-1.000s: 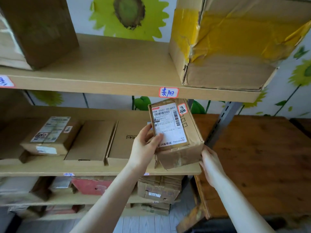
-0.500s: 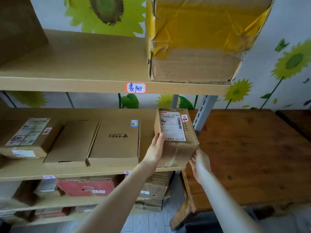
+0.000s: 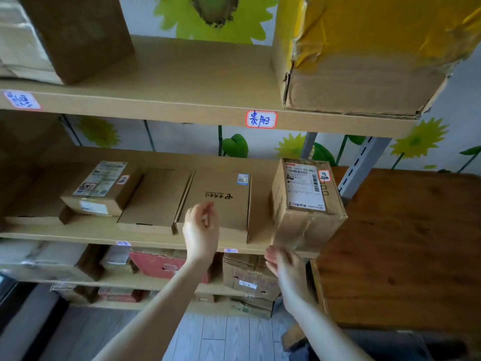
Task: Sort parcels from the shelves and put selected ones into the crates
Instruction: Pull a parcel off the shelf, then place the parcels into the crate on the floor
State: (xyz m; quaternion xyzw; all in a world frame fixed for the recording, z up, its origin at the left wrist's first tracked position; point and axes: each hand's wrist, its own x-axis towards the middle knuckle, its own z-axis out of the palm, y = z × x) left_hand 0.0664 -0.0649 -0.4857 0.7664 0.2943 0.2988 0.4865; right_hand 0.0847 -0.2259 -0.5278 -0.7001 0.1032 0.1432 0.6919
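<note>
Parcels, middle shelf (image 3: pixel 78 234): four — one labelled box (image 3: pixel 305 204) at the right end, overhanging the front edge.
Left hand (image 3: pixel 200 229): loosely open, holding nothing.
Right hand (image 3: pixel 282 265): open, just below box.
Room: sunflower wall (image 3: pixel 182 138); wooden counter (image 3: pixel 403 243) at right.

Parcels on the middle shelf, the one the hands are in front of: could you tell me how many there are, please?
4: a labelled parcel at the left, a plain flat box beside it, a printed flat box next, and a taller labelled parcel at the right end. The dark far left may hide more.
</note>
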